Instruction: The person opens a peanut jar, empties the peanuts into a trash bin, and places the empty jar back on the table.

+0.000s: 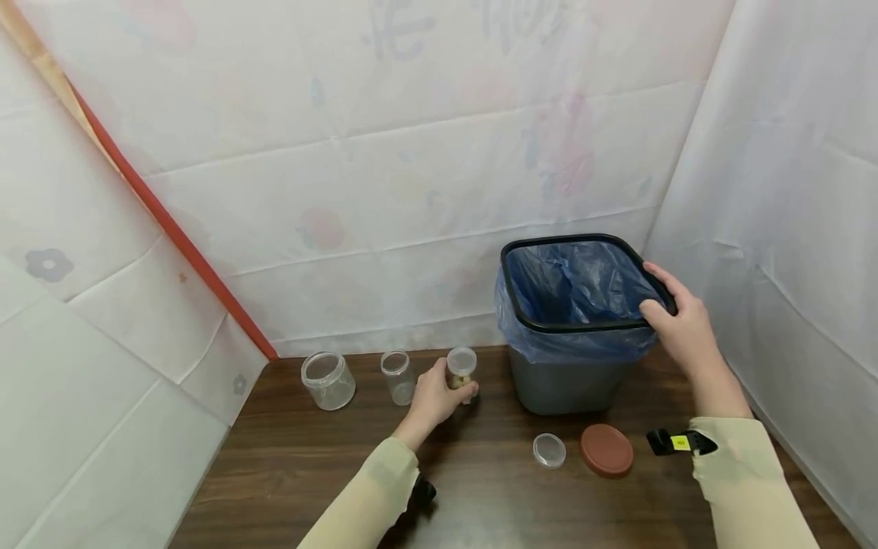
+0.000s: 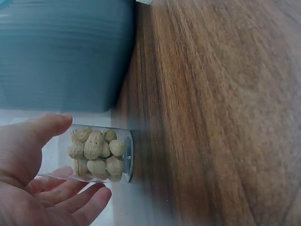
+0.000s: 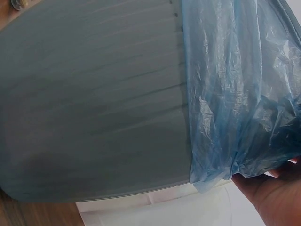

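Observation:
My left hand [image 1: 439,394] is around a small clear jar [image 1: 462,361] on the table, thumb on one side and fingers on the other. Unshelled peanuts [image 2: 96,150] fill much of that jar in the left wrist view. To the right stands a grey bin [image 1: 572,381] lined with a blue plastic bag [image 1: 576,282]. My right hand [image 1: 679,320] grips the bin's black rim at its right side, thumb over the near part. In the right wrist view, the bag's folded-down edge partly covers that hand's fingers.
Two clear jars, a wide one [image 1: 329,381] and a narrower one [image 1: 398,379], stand left of my left hand. A clear lid [image 1: 549,451] and a reddish-brown lid [image 1: 607,451] lie in front of the bin. White sheeting [image 1: 411,191] hangs behind the table.

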`<state>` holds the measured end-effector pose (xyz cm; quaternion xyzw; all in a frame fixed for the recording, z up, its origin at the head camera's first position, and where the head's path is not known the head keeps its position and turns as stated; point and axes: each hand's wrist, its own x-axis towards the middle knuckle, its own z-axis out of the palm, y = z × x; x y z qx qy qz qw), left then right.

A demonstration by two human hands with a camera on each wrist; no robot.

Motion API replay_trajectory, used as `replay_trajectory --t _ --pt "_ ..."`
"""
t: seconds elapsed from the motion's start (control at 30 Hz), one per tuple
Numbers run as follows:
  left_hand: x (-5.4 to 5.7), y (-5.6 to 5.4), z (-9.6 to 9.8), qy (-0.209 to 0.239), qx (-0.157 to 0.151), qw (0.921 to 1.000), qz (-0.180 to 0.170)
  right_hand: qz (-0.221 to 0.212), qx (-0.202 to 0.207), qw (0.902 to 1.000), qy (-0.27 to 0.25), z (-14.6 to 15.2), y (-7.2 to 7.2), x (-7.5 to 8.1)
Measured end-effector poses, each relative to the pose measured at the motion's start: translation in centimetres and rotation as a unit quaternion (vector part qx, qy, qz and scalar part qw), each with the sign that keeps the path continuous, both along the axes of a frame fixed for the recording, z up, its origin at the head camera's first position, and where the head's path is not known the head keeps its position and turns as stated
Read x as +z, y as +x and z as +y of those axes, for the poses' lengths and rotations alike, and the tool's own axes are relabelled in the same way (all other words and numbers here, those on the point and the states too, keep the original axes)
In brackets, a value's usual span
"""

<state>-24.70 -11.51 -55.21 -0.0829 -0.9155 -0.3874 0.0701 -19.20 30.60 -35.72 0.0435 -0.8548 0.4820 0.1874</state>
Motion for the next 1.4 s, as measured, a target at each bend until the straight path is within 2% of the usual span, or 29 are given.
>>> replay_trajectory --t 0.03,0.13,0.17,0.2,0.33,0.37,0.4,0.6,0.63,0.7,0.9,0.97,1.1,1.17,1.2,1.33,1.37,1.4 --pt "0.7 0.2 0.1 0.002 -0.004 1.0000 0.004 0.003 -0.001 1.0000 0.002 0.1 -0.1 0.1" --pt "1.5 1.0 0.0 0.005 -0.020 0.9997 0.015 0.006 -0.003 1.0000 0.002 0.0 0.0 -0.1" --pt "0.9 0.6 0.0 0.001 -0.021 0.9995 0.023 0.006 -0.004 1.0000 0.002 -0.1 0.0 -0.1" --pt "0.9 0.6 -0.1 0.000 -0.023 0.9994 0.025 0.007 -0.004 1.0000 0.001 -0.1 0.1 -0.1" --pt "1.5 1.0 0.0 0.016 -0.026 0.9994 0.019 0.010 -0.004 0.9999 -0.003 -0.1 0.2 -0.1" --pt "1.2 0.8 0.0 0.012 -0.026 0.9994 0.022 0.011 -0.004 0.9999 -0.004 0.0 0.3 -0.1" --pt "1.9 1.3 0.2 0.007 -0.027 0.9994 0.023 0.011 -0.005 0.9999 -0.004 0.0 0.3 -0.1" --pt "0.3 0.5 0.2 -0.002 -0.022 0.9994 0.026 0.008 -0.005 0.9999 -0.009 0.2 0.3 -0.1" --pt "-0.5 -0.1 0.1 0.002 -0.018 0.9996 0.021 0.008 -0.004 0.9999 -0.009 0.2 0.2 -0.1" --pt "-0.9 -0.4 0.1 -0.002 -0.014 0.9997 0.021 0.010 -0.002 0.9999 -0.010 0.2 0.1 -0.1" --pt "-1.0 -0.6 -0.3 -0.006 -0.023 0.9991 0.034 0.009 -0.001 0.9999 -0.008 0.0 0.1 -0.1" --pt "-0.3 -0.2 -0.1 -0.006 -0.029 0.9988 0.039 0.004 -0.003 1.0000 -0.007 0.1 0.3 0.0" --pt "3.2 1.9 0.3 0.015 -0.037 0.9987 0.032 -0.003 -0.004 1.0000 -0.006 0.2 0.5 0.1" --pt "4.1 2.4 0.2 0.028 -0.044 0.9981 0.034 -0.007 -0.005 0.9999 -0.005 0.1 0.5 0.2" --pt "5.1 3.0 0.3 0.038 -0.043 0.9981 0.025 -0.008 -0.004 0.9999 -0.006 0.1 0.5 0.2" --pt "6.5 3.6 0.3 0.046 -0.029 0.9984 0.011 -0.003 0.002 1.0000 -0.003 0.0 0.3 0.4" --pt "7.5 4.1 0.5 0.049 -0.020 0.9986 -0.002 -0.001 0.004 1.0000 -0.002 0.0 0.3 0.4" --pt "7.8 4.2 0.5 0.052 -0.018 0.9985 -0.005 0.002 0.005 1.0000 -0.001 0.0 0.3 0.4"
